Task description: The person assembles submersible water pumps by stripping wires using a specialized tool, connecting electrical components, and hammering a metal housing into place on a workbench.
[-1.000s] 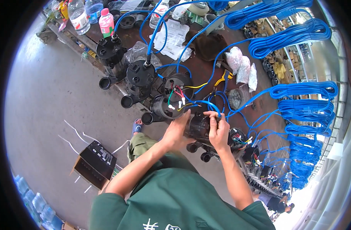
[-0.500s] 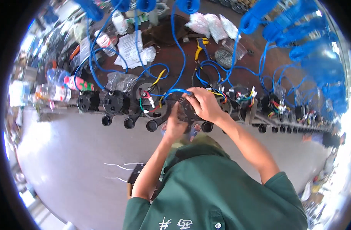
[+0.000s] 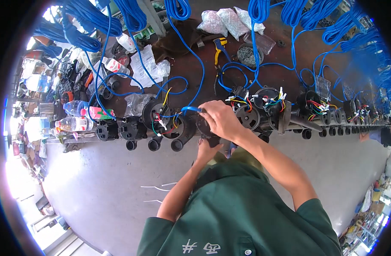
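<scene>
A black round plastic housing (image 3: 202, 126) is between my hands at the near edge of the bench. My right hand (image 3: 223, 119) is closed over its upper right side, fingertips by the spot where a blue cable (image 3: 190, 109) enters. From below, my left hand (image 3: 208, 150) grips the housing's lower part, its fingers partly hidden. Just left stands an open black housing (image 3: 156, 114) with red, yellow and green wires and white connectors. To the right is another open housing (image 3: 249, 118) with coloured wires.
Two closed black housings (image 3: 132, 128) sit farther left beside plastic bottles (image 3: 74, 124). Yellow-handled pliers (image 3: 220, 47), a bowl of small grey parts (image 3: 249, 55) and bagged parts (image 3: 234, 23) lie behind. Coiled blue cables (image 3: 259, 10) hang overhead; more wired housings (image 3: 313, 104) line the right.
The view has shifted. My left hand has moved from the housing's left side down to its lower part. My right hand stays on the housing by the cable.
</scene>
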{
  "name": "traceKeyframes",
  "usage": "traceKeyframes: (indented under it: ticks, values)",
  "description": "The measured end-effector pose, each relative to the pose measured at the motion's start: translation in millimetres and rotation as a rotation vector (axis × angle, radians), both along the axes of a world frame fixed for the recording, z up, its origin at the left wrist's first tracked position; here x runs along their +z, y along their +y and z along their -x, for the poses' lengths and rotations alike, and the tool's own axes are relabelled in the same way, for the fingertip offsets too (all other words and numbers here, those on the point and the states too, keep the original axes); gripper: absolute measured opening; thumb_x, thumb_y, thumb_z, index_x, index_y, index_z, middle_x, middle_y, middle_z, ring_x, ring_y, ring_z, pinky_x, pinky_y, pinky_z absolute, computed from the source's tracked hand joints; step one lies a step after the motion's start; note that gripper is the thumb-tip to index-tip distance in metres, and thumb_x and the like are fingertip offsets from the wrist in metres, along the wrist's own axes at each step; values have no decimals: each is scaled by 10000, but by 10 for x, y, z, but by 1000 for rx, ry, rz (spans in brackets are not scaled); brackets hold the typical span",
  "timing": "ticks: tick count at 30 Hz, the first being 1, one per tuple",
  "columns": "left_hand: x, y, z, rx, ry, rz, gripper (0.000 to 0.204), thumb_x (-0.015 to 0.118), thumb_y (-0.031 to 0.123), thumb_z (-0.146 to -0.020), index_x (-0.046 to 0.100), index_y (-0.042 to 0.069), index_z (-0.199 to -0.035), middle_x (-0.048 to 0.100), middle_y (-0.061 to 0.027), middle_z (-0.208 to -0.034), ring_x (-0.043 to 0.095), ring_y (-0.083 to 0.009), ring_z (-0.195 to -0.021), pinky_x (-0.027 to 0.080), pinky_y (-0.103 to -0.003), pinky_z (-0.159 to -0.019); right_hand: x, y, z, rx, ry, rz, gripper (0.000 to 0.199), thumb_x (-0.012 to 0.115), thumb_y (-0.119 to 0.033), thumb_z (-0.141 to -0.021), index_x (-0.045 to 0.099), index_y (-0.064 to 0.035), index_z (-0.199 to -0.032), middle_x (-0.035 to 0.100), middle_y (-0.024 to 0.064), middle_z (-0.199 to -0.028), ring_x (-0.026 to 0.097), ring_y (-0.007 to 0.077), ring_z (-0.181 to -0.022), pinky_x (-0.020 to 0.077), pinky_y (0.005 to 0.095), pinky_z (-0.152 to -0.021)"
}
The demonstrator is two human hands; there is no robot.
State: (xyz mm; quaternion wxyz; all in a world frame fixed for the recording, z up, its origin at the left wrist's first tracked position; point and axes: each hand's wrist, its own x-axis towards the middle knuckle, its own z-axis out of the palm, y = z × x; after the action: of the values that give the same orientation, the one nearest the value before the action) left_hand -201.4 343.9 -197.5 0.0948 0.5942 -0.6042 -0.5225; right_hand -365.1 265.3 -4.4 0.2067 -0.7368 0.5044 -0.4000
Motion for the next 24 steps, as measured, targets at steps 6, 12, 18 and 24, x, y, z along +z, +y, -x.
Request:
traceKeyframes:
  ticks: [6,12,18,24]
  values:
    - [136,103,190,75,8,15,647,858,430,-794,636,-126,-1039,710,-326,-945,708,-464,-953,549,-490,-801,-53,-61,47,40,8,9,160,669,-24,-907,668,-24,-1066,716,141,-984,671,351,-940,519,433,-847]
    - [386,93,-104,153,226,102,590,612,141,-914,442,-81,-1433,569,-271,-1376,591,-378,-1243,503,-402,-1018,37,-142,125,166,-157,-175,144,664,-83,-961,691,-39,-1096,701,96,-971,645,310,-951,487,412,-879]
    - [1761,-422,128,517,856,-40,685,492,125,-967,272,-26,-1598,439,-133,-1558,420,-220,-1444,321,-382,-1204,40,-202,354,391,-288,-485,395,520,-166,-1032,588,-67,-1409,585,79,-1360,459,259,-1322,319,380,-1166]
    - [1697,-669,215,370,849,-57,707,715,88,-907,400,28,-1538,635,-91,-1260,631,-155,-1107,524,-304,-971,531,312,766,-45,-659,-189,438,395,-280,-1103,579,37,-1343,661,179,-1246,633,269,-1149,456,426,-1065]
